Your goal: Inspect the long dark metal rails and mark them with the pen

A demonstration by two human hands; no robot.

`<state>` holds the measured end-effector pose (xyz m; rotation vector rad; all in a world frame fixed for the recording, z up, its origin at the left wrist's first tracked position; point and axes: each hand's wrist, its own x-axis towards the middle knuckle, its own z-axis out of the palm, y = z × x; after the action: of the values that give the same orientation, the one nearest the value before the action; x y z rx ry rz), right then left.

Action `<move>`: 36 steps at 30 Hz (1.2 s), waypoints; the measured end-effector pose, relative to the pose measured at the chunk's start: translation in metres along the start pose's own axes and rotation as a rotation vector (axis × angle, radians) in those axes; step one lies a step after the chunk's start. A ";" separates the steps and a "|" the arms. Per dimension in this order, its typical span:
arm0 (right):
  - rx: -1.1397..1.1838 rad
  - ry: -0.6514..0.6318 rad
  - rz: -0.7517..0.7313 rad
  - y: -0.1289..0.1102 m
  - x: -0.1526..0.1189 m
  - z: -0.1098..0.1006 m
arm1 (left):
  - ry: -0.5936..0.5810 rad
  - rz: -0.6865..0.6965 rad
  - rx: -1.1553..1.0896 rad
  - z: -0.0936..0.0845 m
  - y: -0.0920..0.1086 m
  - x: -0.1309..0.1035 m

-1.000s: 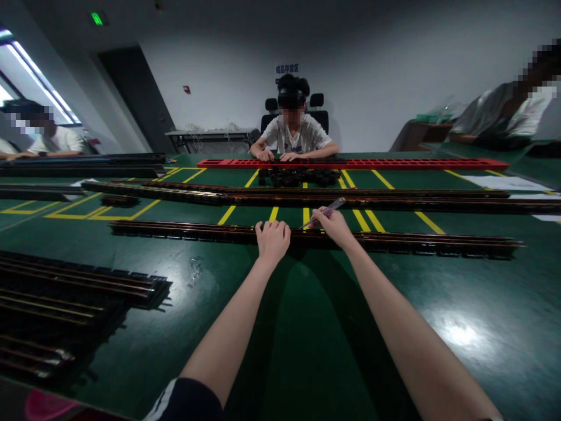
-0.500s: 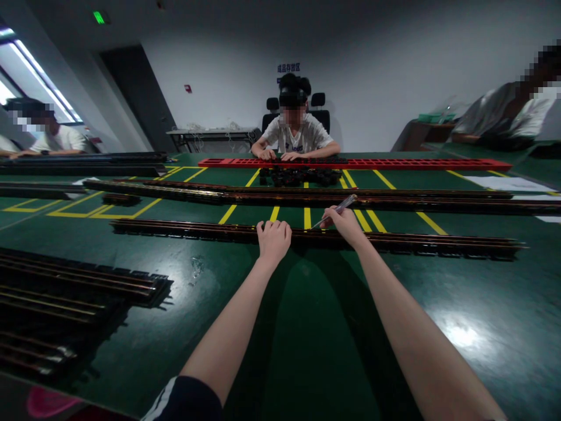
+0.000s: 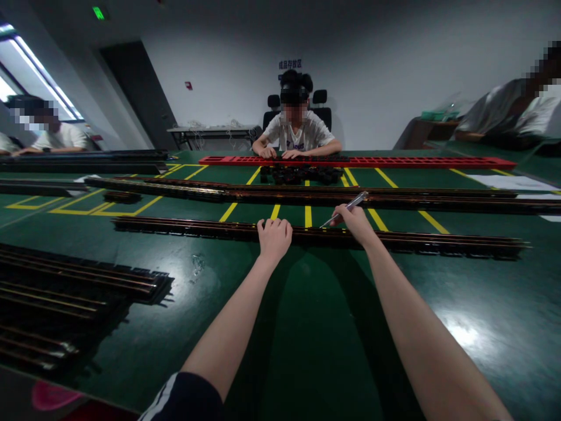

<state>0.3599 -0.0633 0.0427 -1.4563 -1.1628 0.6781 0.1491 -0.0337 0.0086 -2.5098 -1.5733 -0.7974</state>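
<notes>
A long black strip (image 3: 416, 241) with copper-coloured rails along its top lies across the green table in front of me. My left hand (image 3: 274, 238) is closed over the strip's middle, fingers curled on its far edge. To the right, my right hand (image 3: 354, 221) pinches a slim pen-like tool (image 3: 357, 200) with a thin metal shaft. The tool slants down to the left, its tip at the strip between my hands. Whether the tip touches the strip, I cannot tell.
More railed strips (image 3: 272, 195) lie just beyond, and a stack of strips (image 3: 79, 275) fills the near left. Farther back are dark small parts (image 3: 302, 174) and a red slotted tray (image 3: 425, 162). A person (image 3: 294, 131) sits opposite with both hands at the tray.
My right hand and the pen-like tool have shifted a little to the right along the strip. The left hand stays on the strip.
</notes>
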 end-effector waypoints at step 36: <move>-0.114 -0.104 -0.219 0.009 0.000 0.030 | 0.054 0.031 -0.009 0.004 0.003 -0.002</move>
<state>0.3359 -0.0505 0.0275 -1.3751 -1.4377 0.5481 0.1524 -0.0353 0.0043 -2.4901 -1.5140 -0.8634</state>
